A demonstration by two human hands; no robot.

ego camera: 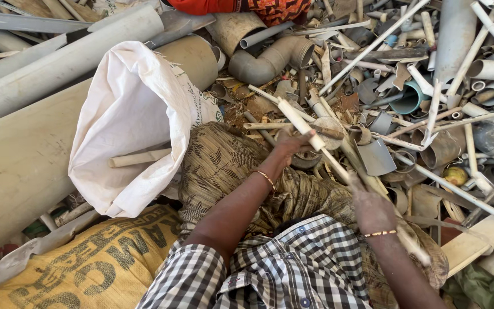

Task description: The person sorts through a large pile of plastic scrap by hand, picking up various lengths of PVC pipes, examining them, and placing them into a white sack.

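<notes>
Nearest the lens, bottom centre: black-and-white checked cotton shirt (293,269). Lower left: yellow woven sack with dark lettering (87,269). Above it, left of centre: white woven plastic sack (127,120), mouth open, short cream pipe piece (138,158) poking out. Upper left: long grey plastic pipes (58,63), lying slantwise. Centre: left hand (290,143), fingers curled onto thin cream plastic pipe (301,123), thin bangle at wrist. Pipe slanted from upper centre down toward right of centre. Right of centre: right hand (371,210), closed round lower stretch of same pipe, beaded bracelet at wrist. Upper centre: grey plastic elbow fitting (273,57). Right half: tangled heap of broken pipe scraps (458,86).
</notes>
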